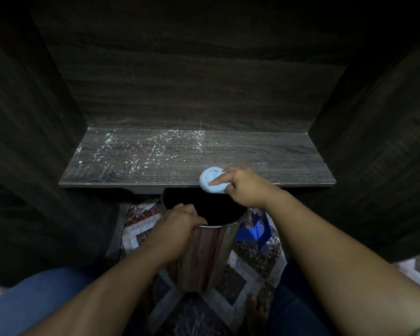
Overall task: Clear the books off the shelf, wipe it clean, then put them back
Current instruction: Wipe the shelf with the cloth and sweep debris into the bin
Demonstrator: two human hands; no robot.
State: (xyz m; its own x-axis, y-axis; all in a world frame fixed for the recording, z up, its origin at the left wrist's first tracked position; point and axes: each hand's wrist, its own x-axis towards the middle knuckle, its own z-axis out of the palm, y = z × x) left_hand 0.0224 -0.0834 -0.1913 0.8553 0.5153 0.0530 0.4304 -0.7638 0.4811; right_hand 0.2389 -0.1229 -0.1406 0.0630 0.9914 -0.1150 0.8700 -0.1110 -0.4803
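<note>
With the books off the shelf [264,154], our right hand [243,187] pinches the cloth [210,178] at its edge, our left hand [177,223] curled on the bin [211,251] rim; crumbs [141,151] remain, restocking pending.

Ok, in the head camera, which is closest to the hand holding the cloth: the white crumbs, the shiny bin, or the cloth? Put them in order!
1. Blue cloth: pinched in the right hand, at the shelf's front edge.
2. Shiny bin: just below that hand, gripped by the left hand.
3. White crumbs: away across the shelf, towards the left and back.
</note>
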